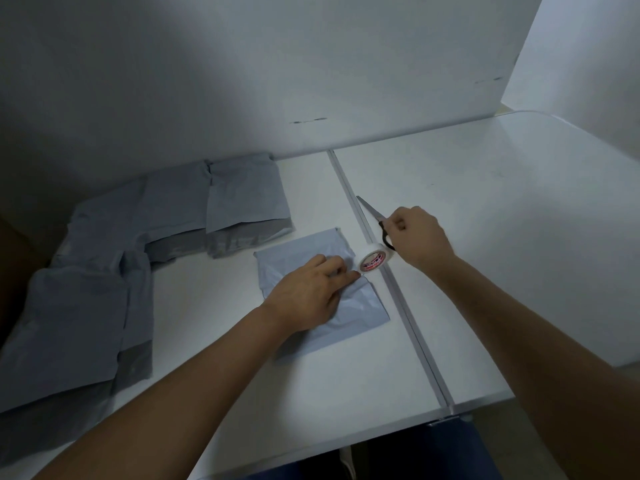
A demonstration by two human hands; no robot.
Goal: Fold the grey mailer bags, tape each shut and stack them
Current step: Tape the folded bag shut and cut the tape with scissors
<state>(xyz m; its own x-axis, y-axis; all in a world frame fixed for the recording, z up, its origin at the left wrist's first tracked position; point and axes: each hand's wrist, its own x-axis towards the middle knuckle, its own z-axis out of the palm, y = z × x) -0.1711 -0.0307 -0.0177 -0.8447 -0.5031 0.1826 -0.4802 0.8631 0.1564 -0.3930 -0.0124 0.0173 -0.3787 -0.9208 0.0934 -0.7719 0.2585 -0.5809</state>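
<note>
Head view: left hand (pixel 308 292) fingers flat pressing folded mailer (pixel 360 306) at table centre beside tape roll (pixel 372 259), right hand (pixel 415 233) gripping scissors (pixel 372 213); unfolded bags (pixel 104 271) left, nothing stacked.

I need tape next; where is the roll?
In the head view, the tape roll stands mid-table by the seam, at the folded mailer's right edge, between left hand and right hand.

The tape roll (pixel 372 260) bears red print, too blurred to read.
</note>
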